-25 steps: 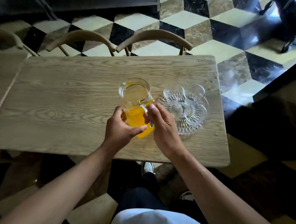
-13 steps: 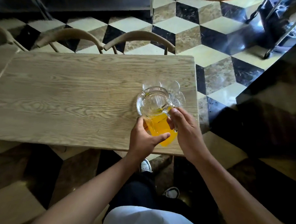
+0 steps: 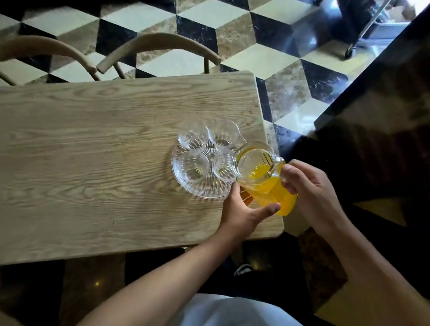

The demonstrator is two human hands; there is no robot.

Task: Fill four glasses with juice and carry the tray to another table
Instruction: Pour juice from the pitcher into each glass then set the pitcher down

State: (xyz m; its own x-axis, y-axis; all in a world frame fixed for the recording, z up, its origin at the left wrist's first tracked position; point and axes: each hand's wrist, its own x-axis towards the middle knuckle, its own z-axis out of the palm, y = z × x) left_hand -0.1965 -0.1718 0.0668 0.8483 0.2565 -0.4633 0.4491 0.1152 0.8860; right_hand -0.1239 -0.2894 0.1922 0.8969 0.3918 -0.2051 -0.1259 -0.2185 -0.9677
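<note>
Tilting the clear glass pitcher of orange juice (image 3: 263,176) toward four empty ribbed glasses (image 3: 194,136) on the round glass tray (image 3: 202,191), my right hand (image 3: 312,190) grips its handle, my left hand (image 3: 241,211) cups its base. Pouring has not begun; next, I align the spout over the nearest glass (image 3: 223,165).

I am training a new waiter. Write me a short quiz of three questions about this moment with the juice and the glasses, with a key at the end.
1. True or false: the jug is tilted with its mouth toward the glasses on the tray.
2. Which hand grips the jug's handle? A) left hand B) right hand C) neither
3. Fill in: the four glasses stand on a clear glass ____ near the right end of the wooden table.

Key:
1. True. The near right glass sits just below the jug's lip; no juice shows in any glass yet.
2. B. The right hand holds the handle; the left hand supports the jug's lower body.
3. tray
</note>
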